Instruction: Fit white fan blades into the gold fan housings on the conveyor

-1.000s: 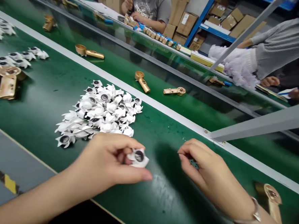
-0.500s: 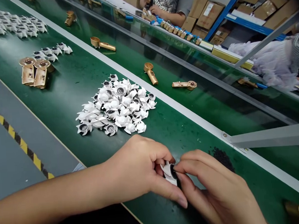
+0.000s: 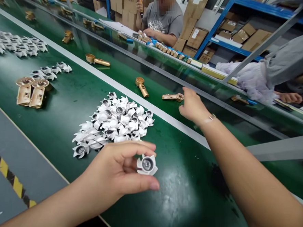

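My left hand (image 3: 129,169) pinches a small white fan blade (image 3: 146,165) between thumb and fingers. Its dark-ringed hub faces up toward me. My right hand (image 3: 193,105) is stretched out over the far belt, thumb and forefinger apart, at the round end of a gold handheld-fan shell (image 3: 172,96). Whether it touches the shell cannot be made out. Just beyond my left hand lies a heap of white fan blades (image 3: 116,119), some hub up and some turned over. A small dark pile (image 3: 218,171) lies beside my right forearm.
More gold shells (image 3: 142,87) lie spaced along the belt. Stacked gold shells (image 3: 28,92) and rows of fan blades (image 3: 11,43) are at left. A white rail (image 3: 68,60) divides the green surface; a metal brace (image 3: 284,148) crosses at right. Two co-workers are across the line.
My right hand has left the fan blade and reached forward to the gold shell. My left hand keeps the blade, now turned hub up and moved left. The view has tilted up.
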Demonstrator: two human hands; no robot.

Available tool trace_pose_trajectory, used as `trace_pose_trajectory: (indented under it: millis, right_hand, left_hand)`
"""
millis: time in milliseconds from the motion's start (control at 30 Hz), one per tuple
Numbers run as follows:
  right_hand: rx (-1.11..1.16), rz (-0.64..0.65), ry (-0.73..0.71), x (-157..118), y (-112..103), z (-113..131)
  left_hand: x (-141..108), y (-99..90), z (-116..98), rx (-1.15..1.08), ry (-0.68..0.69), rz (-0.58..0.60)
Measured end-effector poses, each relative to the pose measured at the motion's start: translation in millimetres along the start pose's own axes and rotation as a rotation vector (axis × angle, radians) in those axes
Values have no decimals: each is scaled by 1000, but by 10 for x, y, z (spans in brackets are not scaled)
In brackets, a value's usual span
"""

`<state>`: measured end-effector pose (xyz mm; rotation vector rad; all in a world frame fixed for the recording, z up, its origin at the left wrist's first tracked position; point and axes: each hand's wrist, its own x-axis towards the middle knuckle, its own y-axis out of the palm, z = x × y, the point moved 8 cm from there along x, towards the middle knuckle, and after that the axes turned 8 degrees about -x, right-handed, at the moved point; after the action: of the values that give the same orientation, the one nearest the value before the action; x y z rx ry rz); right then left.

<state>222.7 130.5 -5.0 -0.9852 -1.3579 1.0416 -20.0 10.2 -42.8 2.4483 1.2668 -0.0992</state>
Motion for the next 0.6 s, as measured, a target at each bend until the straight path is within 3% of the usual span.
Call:
trace_pose_trajectory:
  millis: [100, 167, 233, 333, 433, 500, 600]
  right_hand:
    - [-29, 60, -51, 530, 323, -160]
    - [-37, 94, -94, 659, 426, -177]
    - [-42, 102, -119, 620, 409, -174]
    - [-49, 38, -121, 271, 135, -127]
    - [21, -59, -122, -356, -314, 76]
    - [269, -90, -54, -806, -580, 236]
    - [582, -30, 15, -1326, -770, 529]
  left_hand:
    - [-146, -114, 245, -119, -180, 25]
    - [-232, -216, 326, -190, -218, 10]
    - [-302, -288, 340, -229, -246, 20]
    - [-332, -346, 199, -188, -205, 47]
    - [-253, -305, -36, -112, -90, 71]
    - [-168, -216, -190, -56, 9, 93]
    - [-86, -10, -423, 147, 239, 152]
